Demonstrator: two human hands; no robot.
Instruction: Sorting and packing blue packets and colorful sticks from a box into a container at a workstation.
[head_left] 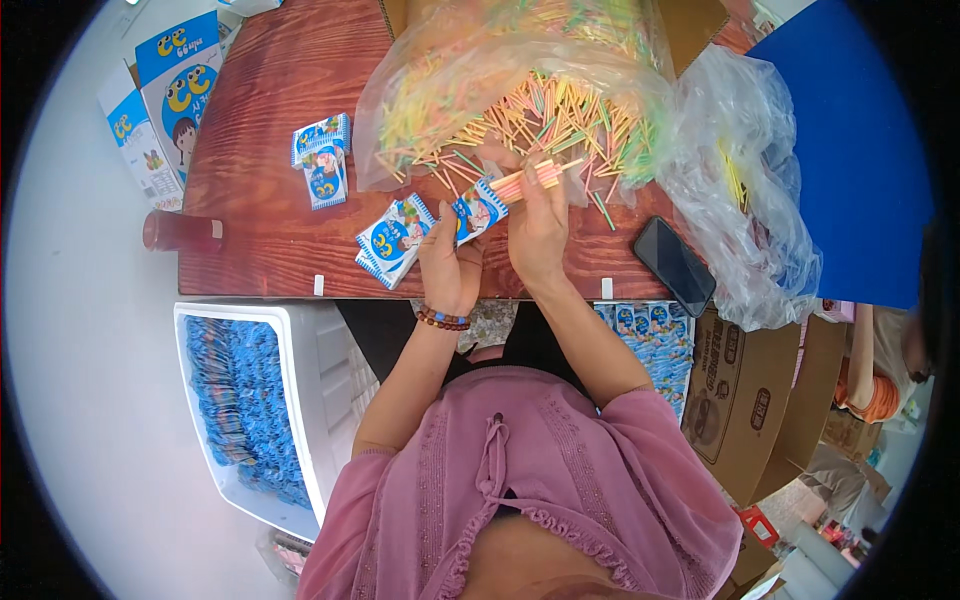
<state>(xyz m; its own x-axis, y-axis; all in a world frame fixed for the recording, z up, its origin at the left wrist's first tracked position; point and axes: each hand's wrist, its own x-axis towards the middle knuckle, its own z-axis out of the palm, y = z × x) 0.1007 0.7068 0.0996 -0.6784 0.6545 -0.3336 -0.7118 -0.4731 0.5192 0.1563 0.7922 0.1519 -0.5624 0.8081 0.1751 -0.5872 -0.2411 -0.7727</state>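
My left hand [450, 265], with a beaded bracelet on the wrist, is closed on a small blue-and-white packet [480, 210] above the table's near edge. My right hand [538, 230] pinches a bundle of thin pastel sticks [512, 187]. One end of the bundle is at the packet's upper right end; whether it reaches inside I cannot tell. Just left of my left hand lies a small stack of similar packets [392, 238]. Beyond my hands, loose yellow, pink and green sticks [560, 115] spill from a large clear plastic bag [400, 95].
More packets [325, 175] lie farther left on the red-brown wooden table [260, 240], near a reddish cup [182, 231]. A phone [675, 265] and crumpled plastic [745, 190] lie right. Packet-filled foam box [322, 400] stands below left, cardboard carton [735, 400] below right. Another person's arm [862, 365] shows far right.
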